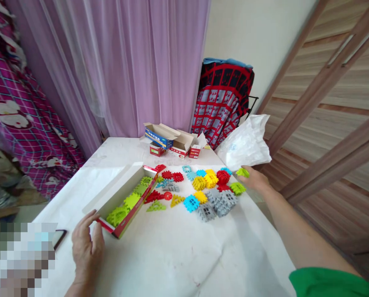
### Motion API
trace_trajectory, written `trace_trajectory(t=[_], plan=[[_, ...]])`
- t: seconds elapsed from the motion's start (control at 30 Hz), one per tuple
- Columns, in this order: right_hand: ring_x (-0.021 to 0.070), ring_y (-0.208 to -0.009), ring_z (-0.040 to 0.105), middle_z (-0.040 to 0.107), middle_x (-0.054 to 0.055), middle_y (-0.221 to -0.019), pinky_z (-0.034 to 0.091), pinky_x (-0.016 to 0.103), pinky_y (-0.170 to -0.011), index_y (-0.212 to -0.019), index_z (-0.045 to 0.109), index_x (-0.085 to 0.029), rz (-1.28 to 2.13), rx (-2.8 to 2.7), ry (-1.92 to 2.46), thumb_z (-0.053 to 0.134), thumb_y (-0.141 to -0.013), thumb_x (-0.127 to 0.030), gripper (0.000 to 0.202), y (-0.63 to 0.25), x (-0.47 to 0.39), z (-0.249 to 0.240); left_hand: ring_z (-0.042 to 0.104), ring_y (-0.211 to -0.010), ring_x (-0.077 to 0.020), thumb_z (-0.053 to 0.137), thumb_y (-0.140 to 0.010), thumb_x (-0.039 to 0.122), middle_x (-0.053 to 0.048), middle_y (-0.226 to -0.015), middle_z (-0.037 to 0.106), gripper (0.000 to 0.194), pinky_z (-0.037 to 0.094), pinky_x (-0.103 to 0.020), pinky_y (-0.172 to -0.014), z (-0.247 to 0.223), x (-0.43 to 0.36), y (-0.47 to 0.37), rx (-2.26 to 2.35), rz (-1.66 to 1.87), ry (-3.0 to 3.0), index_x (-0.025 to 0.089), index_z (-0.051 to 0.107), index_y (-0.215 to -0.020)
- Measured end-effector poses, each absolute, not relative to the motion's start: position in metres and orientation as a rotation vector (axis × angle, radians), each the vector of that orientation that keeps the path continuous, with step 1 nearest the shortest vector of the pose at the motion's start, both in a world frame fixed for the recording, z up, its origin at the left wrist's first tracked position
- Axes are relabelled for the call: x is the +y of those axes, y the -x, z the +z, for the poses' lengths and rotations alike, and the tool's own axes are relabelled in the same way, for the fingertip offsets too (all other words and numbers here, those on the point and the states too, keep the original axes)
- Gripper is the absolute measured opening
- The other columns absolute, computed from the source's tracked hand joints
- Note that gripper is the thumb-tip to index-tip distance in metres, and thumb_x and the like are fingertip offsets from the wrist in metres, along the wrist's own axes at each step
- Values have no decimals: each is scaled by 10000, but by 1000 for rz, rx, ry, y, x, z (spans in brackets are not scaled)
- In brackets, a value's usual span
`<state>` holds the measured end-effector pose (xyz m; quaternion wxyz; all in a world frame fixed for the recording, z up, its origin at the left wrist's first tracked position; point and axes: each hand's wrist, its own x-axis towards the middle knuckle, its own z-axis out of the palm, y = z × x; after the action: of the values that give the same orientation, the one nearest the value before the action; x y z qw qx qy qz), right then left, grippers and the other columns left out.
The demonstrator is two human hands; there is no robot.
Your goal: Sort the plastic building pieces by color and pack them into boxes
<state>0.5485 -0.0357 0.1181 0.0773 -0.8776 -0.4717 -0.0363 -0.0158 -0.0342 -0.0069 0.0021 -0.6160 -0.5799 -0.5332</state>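
My left hand [88, 243] rests at the near end of a long open red and white box [122, 225], its fingers touching the box's corner. Inside the box lie several lime-green toothed pieces [131, 201]. At the table's right edge my right hand [254, 178] has its fingers closed on a green piece [243, 172]. Just below it sits another green stack [238, 188]. Grey pieces [219, 201], yellow pieces [211, 179], red pieces [223, 177] and a blue piece [191, 203] are grouped left of that hand. Green, red and yellow triangles [177, 200] lie beside the box.
Open cardboard boxes [178, 144] stand at the back of the white table [172, 255]. A white plastic bag [245, 142] sits at the back right edge. A dark-edged object [59, 238] lies left of my left hand, by a blurred patch.
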Motion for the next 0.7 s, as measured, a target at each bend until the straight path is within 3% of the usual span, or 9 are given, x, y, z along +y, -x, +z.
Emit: trace_trajectory(t=[0.23,0.43,0.7], plan=[[242,-1074,632,644,35,-1305,486,315,-902,-1417,503,-266,248,-2056,1842,653,-796,-332,642,-373,12,185,581,-1142,-256,448,-926,346,-114,-1182,647,233,432,-453,-1002,-11,-37,17,-1749,-1696,1964,212,596,-1046],[233,-1139,616,647,33,-1308,460,294,-935,-1403,516,-288,314,-2464,1642,667,-784,-378,643,-230,56,160,577,-1151,-233,457,-929,299,-94,-1190,643,217,431,-422,-1004,-13,-38,16,-1709,-1733,1969,225,594,-1080],[268,-1115,636,683,65,-1237,469,345,-895,-1384,532,-317,218,-2658,1761,654,-783,-425,623,-194,73,126,573,-1149,-225,460,-935,280,-86,-1187,639,202,432,-424,-1005,-12,-39,12,-1716,-1771,1958,231,591,-1080]])
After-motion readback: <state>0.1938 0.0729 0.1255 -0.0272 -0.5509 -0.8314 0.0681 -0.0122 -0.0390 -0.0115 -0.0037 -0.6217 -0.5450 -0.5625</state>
